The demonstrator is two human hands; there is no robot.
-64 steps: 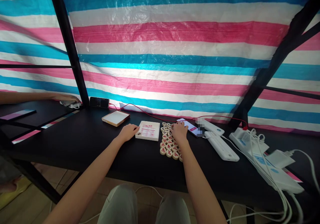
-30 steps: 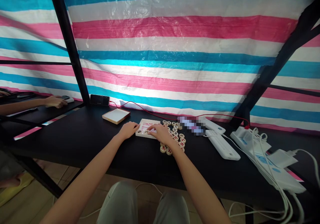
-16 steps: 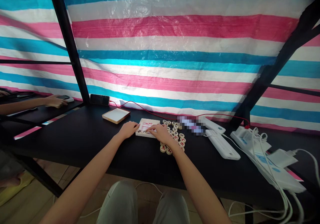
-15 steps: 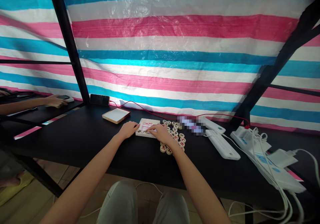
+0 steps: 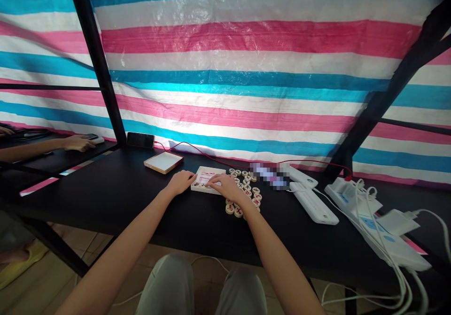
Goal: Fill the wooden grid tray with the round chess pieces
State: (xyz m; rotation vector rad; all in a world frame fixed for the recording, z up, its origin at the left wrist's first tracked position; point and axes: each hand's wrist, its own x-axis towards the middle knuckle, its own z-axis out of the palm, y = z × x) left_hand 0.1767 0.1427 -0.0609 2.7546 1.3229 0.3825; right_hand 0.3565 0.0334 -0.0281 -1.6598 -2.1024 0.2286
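A shallow white box [image 5: 215, 170] lies on the black table, with a sheet printed in red inside it. A few Chinese chess pieces [image 5: 196, 184] line its near left corner. My left hand [image 5: 182, 182] is closed at the box's left edge, thumb and fingers against the rim. Over the box's right part, my right hand [image 5: 226, 186] reaches in with fingers bent together, the tips on a chess piece at the near wall. Beside the box on the right, several round pieces [image 5: 238, 211] with red or black characters lie in rows, partly hidden by my right hand and wrist.
Behind on the left sits a box lid [image 5: 163, 162], with a phone [image 5: 140, 140] near the table frame. White power banks [image 5: 313, 203] and a power strip [image 5: 378, 235] with cables fill the right. At far left, another person's hand [image 5: 79, 142] rests by a device.
My right fingers have shifted very slightly within the box near the chess pieces. My left hand stays at the box's left edge.
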